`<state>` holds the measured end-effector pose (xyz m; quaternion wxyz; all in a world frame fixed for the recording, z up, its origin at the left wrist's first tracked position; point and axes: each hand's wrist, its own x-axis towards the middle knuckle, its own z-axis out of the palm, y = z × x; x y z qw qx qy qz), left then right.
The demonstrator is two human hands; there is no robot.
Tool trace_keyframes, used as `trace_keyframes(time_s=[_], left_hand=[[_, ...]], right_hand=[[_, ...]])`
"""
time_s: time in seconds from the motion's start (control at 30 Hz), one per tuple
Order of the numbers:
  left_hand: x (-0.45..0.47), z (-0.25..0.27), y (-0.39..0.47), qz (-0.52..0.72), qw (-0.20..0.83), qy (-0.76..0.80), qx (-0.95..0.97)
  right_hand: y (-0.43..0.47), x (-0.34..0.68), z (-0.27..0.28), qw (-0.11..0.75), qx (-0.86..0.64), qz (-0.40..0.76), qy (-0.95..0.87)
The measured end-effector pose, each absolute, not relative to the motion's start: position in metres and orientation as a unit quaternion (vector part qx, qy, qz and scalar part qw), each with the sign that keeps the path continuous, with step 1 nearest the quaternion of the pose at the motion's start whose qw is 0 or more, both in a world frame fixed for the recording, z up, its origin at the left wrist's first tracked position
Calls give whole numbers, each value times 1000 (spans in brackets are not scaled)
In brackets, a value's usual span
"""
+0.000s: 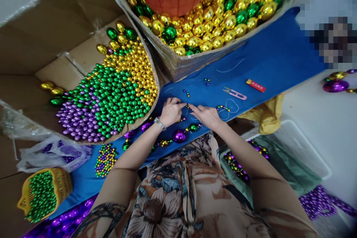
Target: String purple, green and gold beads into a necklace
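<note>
Over the blue cloth, my left hand, with a watch on its wrist, pinches one end of a short run of tiny beads on thin white thread. From the other side my right hand holds the same bead string between its fingertips. The exact grip on the thread is too small to see. Just below both hands lies a strand with a large purple bead, a green bead and a gold bead. Beside my right hand, more small beads sit on looped thread.
Pink thread snips and a small red box lie to the right. Cardboard boxes of loose small beads and large gold beads stand at left and back. A yellow basket holds green beads. Another person is partly visible at right.
</note>
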<state>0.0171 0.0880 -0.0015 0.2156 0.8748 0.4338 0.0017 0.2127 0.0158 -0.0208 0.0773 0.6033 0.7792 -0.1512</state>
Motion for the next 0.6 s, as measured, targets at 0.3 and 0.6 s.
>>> trace_keyframes(time_s=[0.3, 0.6], left_hand=[[22, 0, 95, 67, 314, 409, 854], [22, 0, 99, 96, 366, 457, 805]], right_hand=[[18, 213, -22, 50, 616, -147, 772], [24, 209, -23, 61, 616, -142, 772]])
